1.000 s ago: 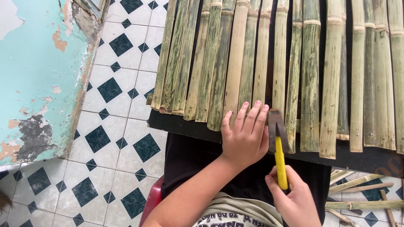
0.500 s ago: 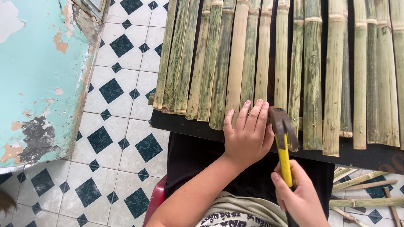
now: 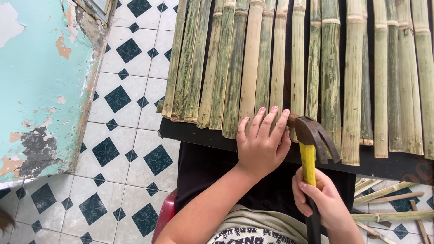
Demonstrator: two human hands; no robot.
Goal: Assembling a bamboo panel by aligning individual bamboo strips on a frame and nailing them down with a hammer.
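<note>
Left hand (image 3: 261, 147): palm down, fingers extended and slightly spread, holding nothing, pressed flat on the near ends of the split green-and-tan bamboo slats (image 3: 253, 68); fingertips point away from the person, forearm runs back toward the lower left.

Right hand (image 3: 318, 199): fist wrapped tight around the handle of the claw hammer with yellow shaft, black grip and rusty brown steel head (image 3: 312, 140); knuckles face left.

Hammer: long axis near upright in the head view, handle toward the person, head away. Head sits just right of the left hand's fingers, striking face toward them, claw curving down to the right. Head lies over the slat ends and the dark board edge (image 3: 203, 135).

Slats: laid side by side, long axes running away from the person, near ends uneven, resting on the dark board.

Surroundings: white floor tiles with dark diamond insets (image 3: 117, 99) at left; peeling turquoise wall (image 3: 31, 81) far left; loose bamboo strips (image 3: 389, 199) on the floor at lower right; red seat edge (image 3: 165, 214) beneath the person.
</note>
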